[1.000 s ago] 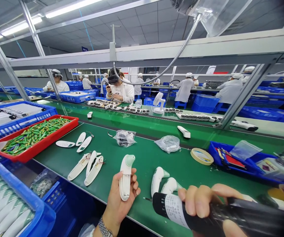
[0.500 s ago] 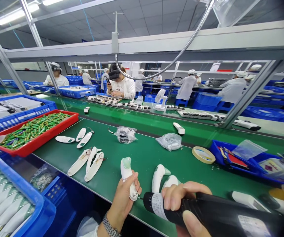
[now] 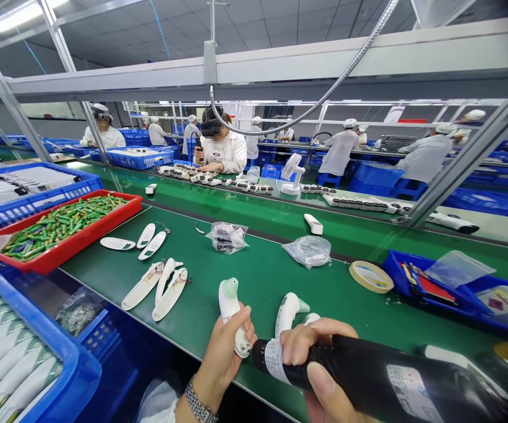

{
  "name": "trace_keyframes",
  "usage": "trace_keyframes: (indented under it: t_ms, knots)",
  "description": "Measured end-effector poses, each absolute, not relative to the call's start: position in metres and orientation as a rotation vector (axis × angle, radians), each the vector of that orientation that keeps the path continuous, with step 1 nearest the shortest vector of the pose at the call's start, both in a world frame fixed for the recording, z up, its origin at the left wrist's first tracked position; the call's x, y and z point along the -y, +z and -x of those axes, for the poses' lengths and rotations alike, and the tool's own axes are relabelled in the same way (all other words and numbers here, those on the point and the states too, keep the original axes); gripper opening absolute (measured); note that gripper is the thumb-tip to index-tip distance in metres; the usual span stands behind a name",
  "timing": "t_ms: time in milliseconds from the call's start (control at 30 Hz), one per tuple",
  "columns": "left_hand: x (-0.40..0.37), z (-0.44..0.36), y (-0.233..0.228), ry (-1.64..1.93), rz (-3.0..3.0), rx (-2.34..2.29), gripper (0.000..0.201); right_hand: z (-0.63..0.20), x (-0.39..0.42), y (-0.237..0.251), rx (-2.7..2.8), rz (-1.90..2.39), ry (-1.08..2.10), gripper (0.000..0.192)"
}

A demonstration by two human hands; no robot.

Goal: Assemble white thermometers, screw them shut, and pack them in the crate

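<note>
My left hand [image 3: 222,358] grips a white thermometer body with a green tip [image 3: 231,308], held upright at the near edge of the green bench [image 3: 258,267]. My right hand [image 3: 313,367] is wrapped around a black electric screwdriver [image 3: 386,385], whose nose touches the lower end of that body. Two more white bodies with green tips [image 3: 290,310] lie on the bench just behind the tool.
White shell halves [image 3: 154,282] lie to the left. A red tray of green batteries [image 3: 60,226] and blue crates [image 3: 24,364] stand further left. Plastic bags [image 3: 309,251], a tape roll [image 3: 371,276] and a blue parts tray [image 3: 439,288] sit behind. Other workers sit across the line.
My left hand turned the thermometer body upright and drew it toward the tool. My right hand moved the screwdriver left until its nose met the body's lower end.
</note>
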State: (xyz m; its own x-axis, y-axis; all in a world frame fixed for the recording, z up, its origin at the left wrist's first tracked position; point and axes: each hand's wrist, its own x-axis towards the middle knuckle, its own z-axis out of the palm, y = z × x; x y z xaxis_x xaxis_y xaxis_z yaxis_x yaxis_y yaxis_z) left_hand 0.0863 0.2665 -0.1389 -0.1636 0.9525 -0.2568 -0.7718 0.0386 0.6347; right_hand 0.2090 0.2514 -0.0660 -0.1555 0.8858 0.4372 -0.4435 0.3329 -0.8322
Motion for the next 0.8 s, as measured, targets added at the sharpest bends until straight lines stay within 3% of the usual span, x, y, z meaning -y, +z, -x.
trace_keyframes:
  t_ms: [333, 800]
  knots:
    - [-0.267, -0.085, -0.139, 1.565, -0.274, -0.764, 0.032, -0.204, -0.255, -0.074, 1.241, 0.378, 1.290, 0.014]
    - [-0.268, -0.083, -0.137, 1.539, -0.254, -0.751, 0.027, -0.187, -0.250, -0.074, 1.224, 0.396, 1.196, 0.018]
